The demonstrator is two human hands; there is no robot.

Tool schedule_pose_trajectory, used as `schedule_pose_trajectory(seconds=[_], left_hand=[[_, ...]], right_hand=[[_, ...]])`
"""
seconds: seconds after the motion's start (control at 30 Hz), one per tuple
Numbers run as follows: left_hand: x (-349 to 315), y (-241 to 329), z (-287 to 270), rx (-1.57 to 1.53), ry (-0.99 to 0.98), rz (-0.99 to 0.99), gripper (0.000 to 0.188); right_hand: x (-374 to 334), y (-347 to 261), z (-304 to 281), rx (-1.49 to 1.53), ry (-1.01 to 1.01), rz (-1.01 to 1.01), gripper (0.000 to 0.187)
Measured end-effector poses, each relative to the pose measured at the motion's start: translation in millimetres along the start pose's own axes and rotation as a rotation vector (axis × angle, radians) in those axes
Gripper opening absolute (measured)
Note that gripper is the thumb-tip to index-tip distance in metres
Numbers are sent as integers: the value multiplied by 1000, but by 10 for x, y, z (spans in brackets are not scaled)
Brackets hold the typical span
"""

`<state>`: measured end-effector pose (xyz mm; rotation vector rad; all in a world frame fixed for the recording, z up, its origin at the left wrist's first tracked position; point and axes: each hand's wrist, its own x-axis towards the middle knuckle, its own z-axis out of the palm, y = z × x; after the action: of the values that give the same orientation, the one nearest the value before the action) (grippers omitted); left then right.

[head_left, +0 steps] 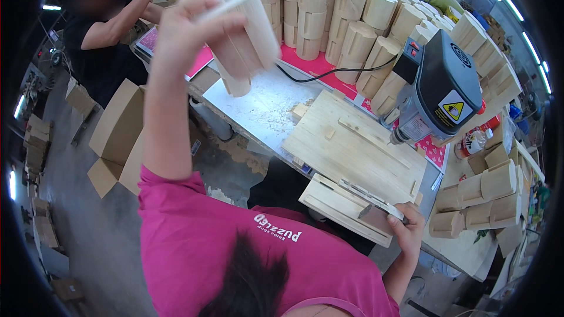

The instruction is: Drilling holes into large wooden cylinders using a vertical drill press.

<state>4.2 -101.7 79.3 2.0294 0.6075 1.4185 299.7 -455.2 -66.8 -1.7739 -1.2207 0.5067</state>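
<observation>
My left hand [194, 14] is raised at the upper left, closed around a pale wooden cylinder [251, 38] with flat raised strips along its side. Motion blurs both. Just below it, another wooden cylinder [234, 84] stands partly hidden at the table's edge. Lower right, my right hand [409, 223] closes its thumb and fingers on the end of a slim metal bar [376, 199]. That bar lies along a narrow wooden fixture [329, 199] at the front edge. Behind it is a wide wooden board [346, 144] with thin strips on top.
A dark drill press [449, 82] stands over the board's right side, its black cable [329, 74] running left. Many wooden cylinders [313, 14] are stacked behind. More cylinders [487, 191] and a bottle [473, 142] sit at right. An opened carton [120, 138] and another person [111, 29] are at left.
</observation>
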Motion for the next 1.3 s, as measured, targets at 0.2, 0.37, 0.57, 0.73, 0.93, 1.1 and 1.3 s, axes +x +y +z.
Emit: schedule_pose_trajectory(seconds=[0.2,0.37,0.57,0.73,0.93,1.1,1.3], left_hand=[[948,-197,-265,193,77,-145,27],[1256,-470,-405,569,126,-104,28],[1375,-565,-372,623,138,-142,27],[1382,-631,-364,605,161,-146,25],[1573,-1017,-672,698,19,-139,39],[1625,-916,-478,665,-39,-201,40],[1875,-1425,-1158,727,90,-50,57]], right_hand=[[-49,7,63,50,56,19,22],[-35,-4,68,15,19,0,22],[-76,-21,44,10,31,15,22],[-83,6,52,38,58,32,24],[-85,-12,1,19,50,8,21],[-138,45,-40,-24,111,51,22],[-102,122,-43,45,157,35,24]])
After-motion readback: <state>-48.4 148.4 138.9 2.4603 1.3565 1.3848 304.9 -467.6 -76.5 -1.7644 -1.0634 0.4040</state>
